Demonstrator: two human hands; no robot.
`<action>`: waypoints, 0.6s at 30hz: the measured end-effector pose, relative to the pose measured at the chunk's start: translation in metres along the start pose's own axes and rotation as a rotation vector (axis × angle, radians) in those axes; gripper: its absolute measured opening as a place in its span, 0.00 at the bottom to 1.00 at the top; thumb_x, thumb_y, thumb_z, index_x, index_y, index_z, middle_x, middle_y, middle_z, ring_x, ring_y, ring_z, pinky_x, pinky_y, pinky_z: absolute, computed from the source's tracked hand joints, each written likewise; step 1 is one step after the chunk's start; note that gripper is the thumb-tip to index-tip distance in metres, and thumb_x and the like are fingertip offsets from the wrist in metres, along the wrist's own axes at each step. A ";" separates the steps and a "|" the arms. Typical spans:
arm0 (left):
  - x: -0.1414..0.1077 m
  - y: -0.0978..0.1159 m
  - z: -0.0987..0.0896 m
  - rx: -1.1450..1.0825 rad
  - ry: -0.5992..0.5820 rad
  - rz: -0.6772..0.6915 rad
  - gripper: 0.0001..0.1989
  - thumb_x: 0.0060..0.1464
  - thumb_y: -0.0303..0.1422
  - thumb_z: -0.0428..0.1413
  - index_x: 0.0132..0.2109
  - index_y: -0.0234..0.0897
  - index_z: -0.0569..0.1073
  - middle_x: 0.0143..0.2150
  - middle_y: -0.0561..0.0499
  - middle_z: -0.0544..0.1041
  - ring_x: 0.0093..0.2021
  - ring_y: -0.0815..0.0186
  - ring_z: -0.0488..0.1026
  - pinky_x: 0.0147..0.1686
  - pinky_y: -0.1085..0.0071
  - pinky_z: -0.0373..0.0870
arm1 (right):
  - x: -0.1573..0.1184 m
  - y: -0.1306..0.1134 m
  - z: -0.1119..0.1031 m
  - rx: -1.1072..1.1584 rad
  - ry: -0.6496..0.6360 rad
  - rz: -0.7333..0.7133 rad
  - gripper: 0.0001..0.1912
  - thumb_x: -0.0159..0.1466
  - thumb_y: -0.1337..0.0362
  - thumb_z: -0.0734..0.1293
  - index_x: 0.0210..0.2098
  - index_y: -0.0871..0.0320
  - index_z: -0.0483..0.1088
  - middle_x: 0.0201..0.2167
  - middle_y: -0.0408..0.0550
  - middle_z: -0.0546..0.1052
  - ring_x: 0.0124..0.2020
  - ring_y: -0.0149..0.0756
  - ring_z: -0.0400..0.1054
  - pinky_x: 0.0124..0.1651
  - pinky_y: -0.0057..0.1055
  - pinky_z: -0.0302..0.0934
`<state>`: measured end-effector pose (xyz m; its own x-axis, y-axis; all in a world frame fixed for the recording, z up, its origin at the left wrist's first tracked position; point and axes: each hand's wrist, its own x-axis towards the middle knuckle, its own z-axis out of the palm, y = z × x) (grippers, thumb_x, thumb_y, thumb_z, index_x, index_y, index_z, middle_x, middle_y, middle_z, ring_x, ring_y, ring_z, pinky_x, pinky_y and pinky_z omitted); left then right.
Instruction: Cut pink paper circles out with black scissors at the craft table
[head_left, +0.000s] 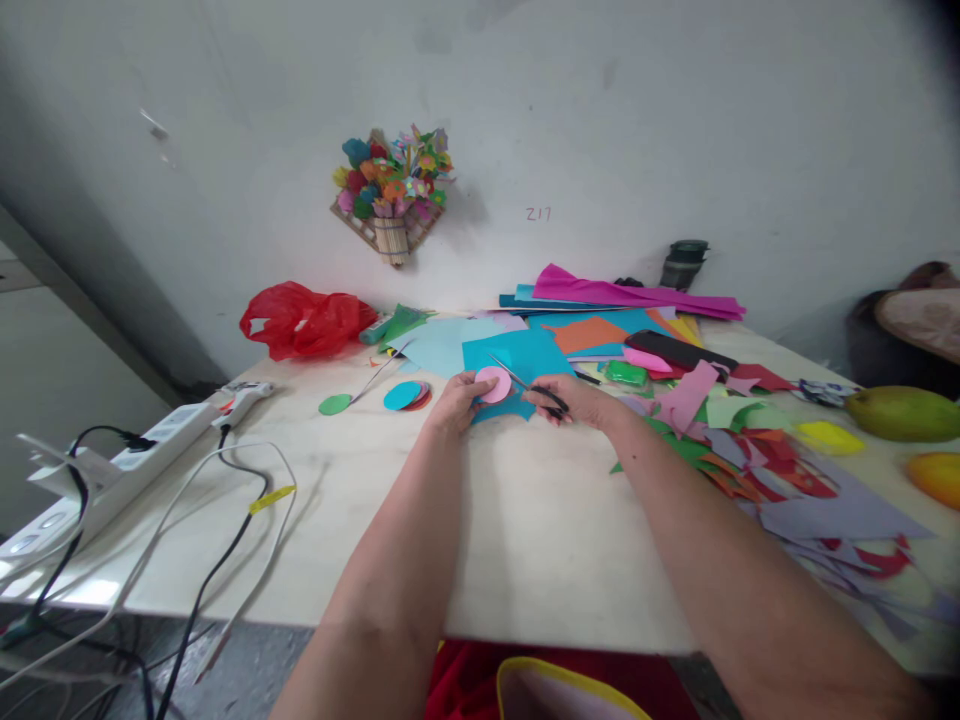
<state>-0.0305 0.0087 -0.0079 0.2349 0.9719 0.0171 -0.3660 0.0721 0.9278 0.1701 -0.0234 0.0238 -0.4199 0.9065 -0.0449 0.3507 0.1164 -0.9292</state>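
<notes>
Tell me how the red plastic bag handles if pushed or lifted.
The red plastic bag is probably floppy, and light for its bulk: its thin film lies crumpled, though any contents are hidden. Its lumpy shape should resist rolling.

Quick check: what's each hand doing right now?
Left hand: closed, pinching a round pink paper-like disc over a bright blue paper-like sheet.
Right hand: closed, holding slim metal scissors with black handles.

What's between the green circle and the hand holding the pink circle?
A little pile of circles, blue on top, lies between the green circle and the left hand, in the head view.
</notes>
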 end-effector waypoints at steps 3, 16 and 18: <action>0.001 -0.002 -0.002 0.001 -0.015 0.005 0.16 0.33 0.30 0.69 0.31 0.29 0.75 0.27 0.48 0.77 0.28 0.67 0.73 0.31 0.72 0.68 | -0.001 -0.002 0.000 0.004 0.016 0.008 0.14 0.54 0.54 0.68 0.26 0.59 0.64 0.15 0.39 0.67 0.13 0.24 0.58 0.14 0.23 0.44; 0.002 -0.001 -0.010 0.015 -0.066 -0.035 0.14 0.35 0.30 0.68 0.31 0.30 0.75 0.27 0.47 0.77 0.33 0.62 0.76 0.35 0.70 0.70 | 0.000 -0.002 0.000 0.085 0.015 0.031 0.14 0.50 0.54 0.69 0.23 0.58 0.64 0.12 0.37 0.63 0.13 0.24 0.54 0.16 0.23 0.50; 0.001 0.000 -0.010 -0.020 -0.031 -0.070 0.13 0.36 0.29 0.68 0.31 0.30 0.75 0.26 0.47 0.77 0.34 0.61 0.77 0.37 0.69 0.70 | 0.000 -0.001 -0.001 0.056 0.006 0.020 0.15 0.50 0.55 0.70 0.24 0.58 0.64 0.12 0.36 0.63 0.13 0.23 0.54 0.16 0.23 0.49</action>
<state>-0.0390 0.0120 -0.0120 0.2882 0.9569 -0.0360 -0.3656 0.1447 0.9195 0.1708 -0.0230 0.0247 -0.4079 0.9110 -0.0618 0.3113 0.0751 -0.9473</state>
